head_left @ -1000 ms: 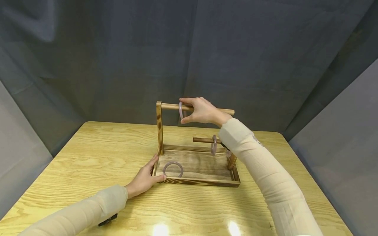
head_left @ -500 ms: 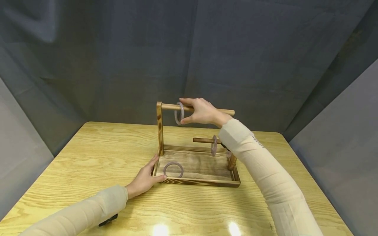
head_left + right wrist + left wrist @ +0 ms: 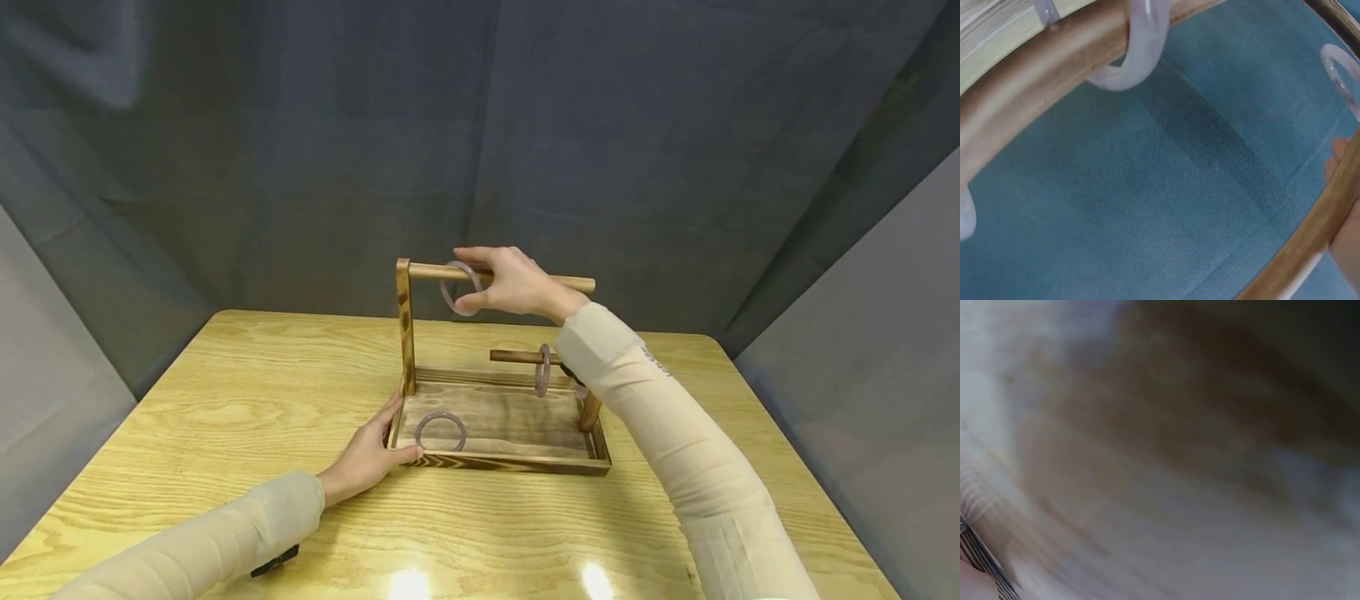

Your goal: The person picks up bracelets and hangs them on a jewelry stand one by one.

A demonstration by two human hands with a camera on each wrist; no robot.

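Observation:
A brown wooden bangle stand has a tray base, a long upper rod and a shorter lower rod. My right hand pinches a pale lilac bangle between thumb and fingers, and the bangle encircles the upper rod. In the right wrist view this bangle shows beside the fingertips at the right edge. My left hand grips the tray's left end, thumb at the front corner. Near that thumb, another bangle lies inside the tray. The left wrist view is blurred.
On the lower rod hangs a mottled lilac bangle, with another partly hidden behind the right sleeve. The yellow wood-grain table surrounds the stand. A dark curtain rises behind, with pale panels at both sides.
The bangle in my right hand has turned on the upper rod, from nearly edge-on to a wider ring. Left hand and stand stay where they were.

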